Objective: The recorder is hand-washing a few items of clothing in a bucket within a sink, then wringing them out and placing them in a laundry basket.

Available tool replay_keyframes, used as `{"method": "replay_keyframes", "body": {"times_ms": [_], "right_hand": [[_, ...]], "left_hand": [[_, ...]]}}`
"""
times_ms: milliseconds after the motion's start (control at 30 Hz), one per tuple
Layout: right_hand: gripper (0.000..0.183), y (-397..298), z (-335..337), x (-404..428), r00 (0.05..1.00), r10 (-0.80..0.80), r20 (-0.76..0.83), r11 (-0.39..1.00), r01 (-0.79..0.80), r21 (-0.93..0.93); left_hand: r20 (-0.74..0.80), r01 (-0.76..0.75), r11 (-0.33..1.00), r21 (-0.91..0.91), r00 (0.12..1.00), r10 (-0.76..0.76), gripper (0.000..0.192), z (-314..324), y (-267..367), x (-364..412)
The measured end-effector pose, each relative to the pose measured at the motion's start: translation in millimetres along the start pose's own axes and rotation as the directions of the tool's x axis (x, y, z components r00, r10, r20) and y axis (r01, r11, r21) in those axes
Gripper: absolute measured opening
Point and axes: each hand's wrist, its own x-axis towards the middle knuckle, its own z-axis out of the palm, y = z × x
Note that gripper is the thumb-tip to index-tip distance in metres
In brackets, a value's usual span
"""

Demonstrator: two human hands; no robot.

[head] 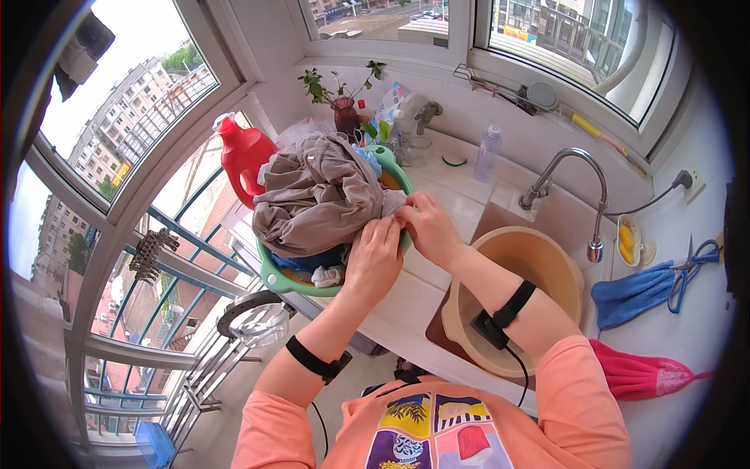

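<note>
A grey-brown garment [319,187] lies heaped on top of a green plastic basin [278,282] that stands on the white counter. Dark blue cloth [307,262] and a small pale cloth [328,277] show beneath it. My left hand [375,255] rests at the garment's right edge, fingers together on the fabric. Close beside it, my right hand [430,225] pinches a corner of the same fabric between thumb and fingers, over the basin's rim. The fingertips of both hands nearly meet. Part of the left hand's grip is hidden beneath its fingers.
A beige basin [515,252] sits in the sink under a curved metal faucet [568,153]. A red detergent bottle [243,158] stands behind the green basin, near a potted plant [345,111] and a clear bottle [487,153]. Scissors [685,272] and a blue towel [633,293] hang at right.
</note>
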Motion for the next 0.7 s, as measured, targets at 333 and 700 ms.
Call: {"method": "replay_keyframes", "body": {"times_ms": [333, 700], "right_hand": [[0.035, 12, 7, -19, 0.919, 0.072, 0.389, 0.991, -0.111, 0.08], [0.038, 21, -109, -232, 0.184, 0.588, 0.788, 0.645, -0.695, -0.319]], "left_hand": [[0.165, 0.011, 0.997, 0.078, 0.986, -0.024, 0.034, -6, 15, -2], [0.612, -0.512, 0.738, -0.439, 0.431, 0.663, 0.04, 119, 86, -48]]}}
